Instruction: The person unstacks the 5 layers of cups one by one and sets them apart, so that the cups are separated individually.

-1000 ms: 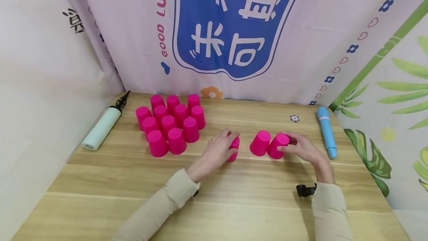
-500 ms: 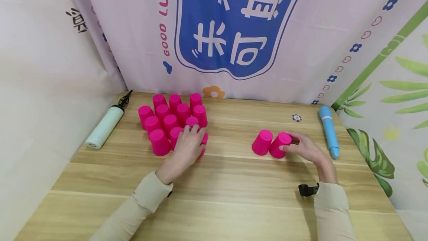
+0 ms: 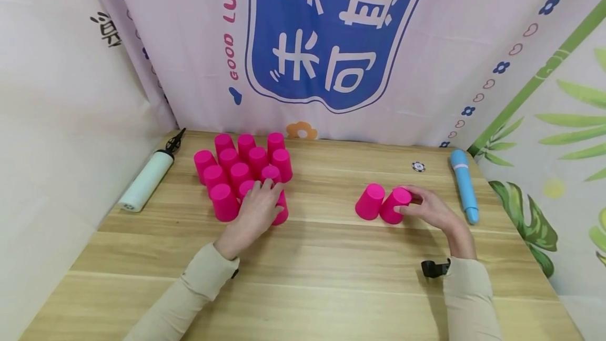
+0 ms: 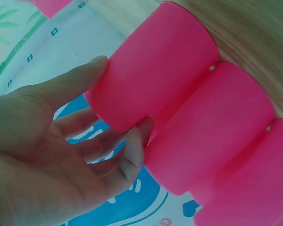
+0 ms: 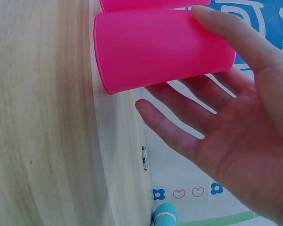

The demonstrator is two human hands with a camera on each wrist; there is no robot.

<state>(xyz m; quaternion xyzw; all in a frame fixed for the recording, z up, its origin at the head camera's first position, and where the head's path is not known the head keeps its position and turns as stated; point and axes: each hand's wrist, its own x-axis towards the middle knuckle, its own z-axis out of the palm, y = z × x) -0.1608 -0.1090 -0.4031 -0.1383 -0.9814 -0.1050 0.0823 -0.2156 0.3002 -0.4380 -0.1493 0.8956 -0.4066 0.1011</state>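
At the front right corner of the upside-down pink cups, my left hand [image 3: 253, 212] holds one pink cup [image 3: 282, 213], thumb on its side. In the left wrist view this cup [image 4: 155, 66] stands right beside another cup [image 4: 212, 127], with fingertips reaching in between the two. Over on the right, my right hand [image 3: 431, 209] grips an upside-down pink cup [image 3: 392, 209] between thumb and fingers. Its left neighbour is a second pink cup [image 3: 370, 202], close alongside. The right wrist view shows the thumb lying near the base of the held cup [image 5: 160, 49], and the little finger sticking out free.
Several upside-down pink cups [image 3: 225, 201] stand in rows at the left of the wooden table [image 3: 331, 288]. A pale green hand pump [image 3: 148, 180] lies at the left edge. A blue cylinder-shaped object [image 3: 465, 186] and a small round chip [image 3: 418, 167] lie at the right.
My left hand has carried a cup leftward from mid-table to the front right of the group, then shifted slightly left. The right hand has stayed on its cup.
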